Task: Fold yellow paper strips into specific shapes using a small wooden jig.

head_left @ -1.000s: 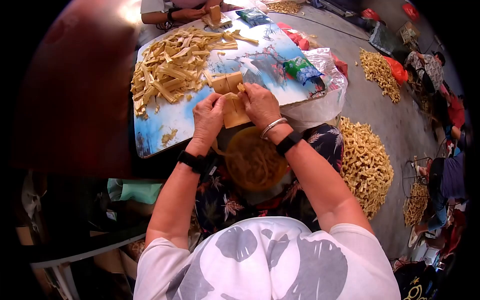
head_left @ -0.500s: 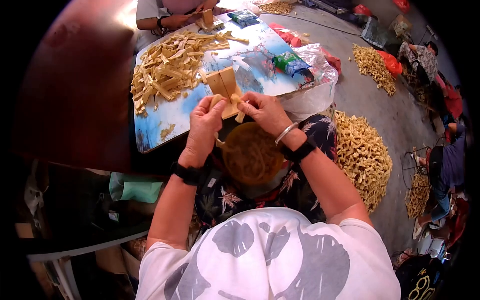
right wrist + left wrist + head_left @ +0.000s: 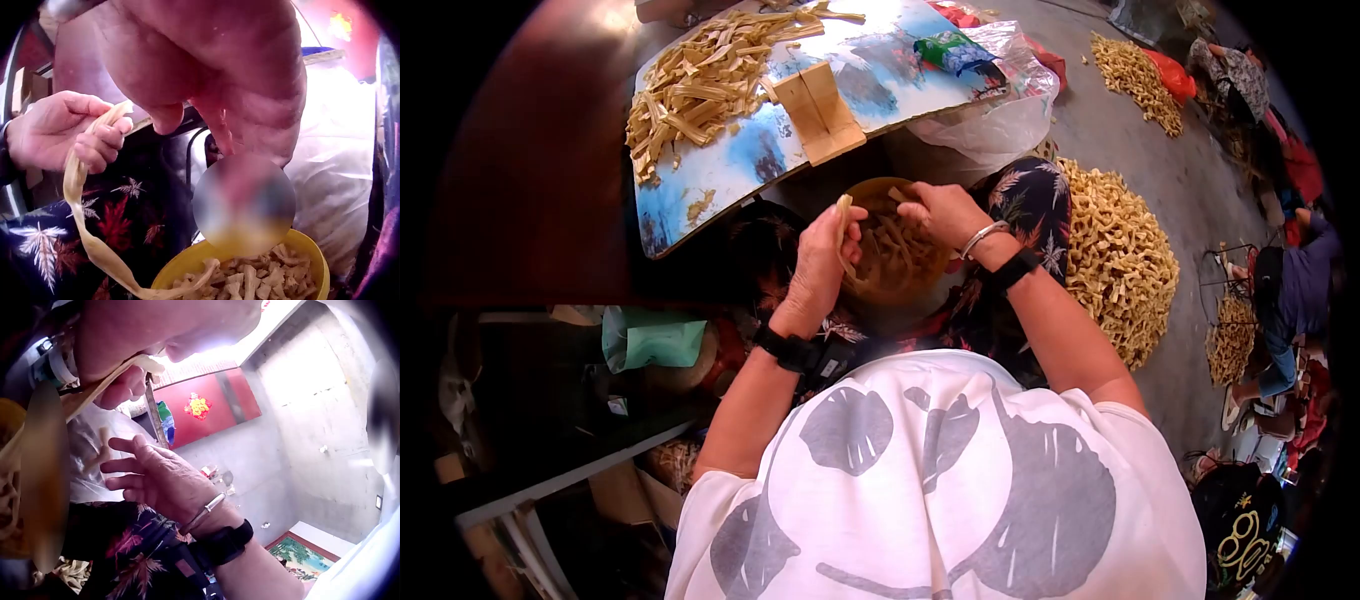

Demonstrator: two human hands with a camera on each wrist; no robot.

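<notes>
My left hand (image 3: 815,262) pinches one end of a long, pale, floppy strip (image 3: 94,244) between thumb and fingers. In the right wrist view the strip hangs down and its lower end lies over small pale pieces in a yellow bowl (image 3: 322,265). My right hand (image 3: 950,215) is over the bowl's far right side. Its fingers are spread in the left wrist view, with a small pale piece (image 3: 99,452) just off the fingertips. Beyond both hands, a wooden stand (image 3: 815,110) with a dark line down its upright sits at the table's near edge.
The painted tabletop (image 3: 880,50) bears a heap of pale strips (image 3: 700,80) and a green-blue packet (image 3: 955,52). Clear plastic (image 3: 990,125) hangs at its right edge. A large pile of pale pieces (image 3: 1115,265) stands on the floor right of my knee. Other people are at far right.
Both hands have come back from the wooden stand to over the bowl and moved apart. The left has kept the strip; the right's fingers have loosened around a small piece. The head view has shifted downward.
</notes>
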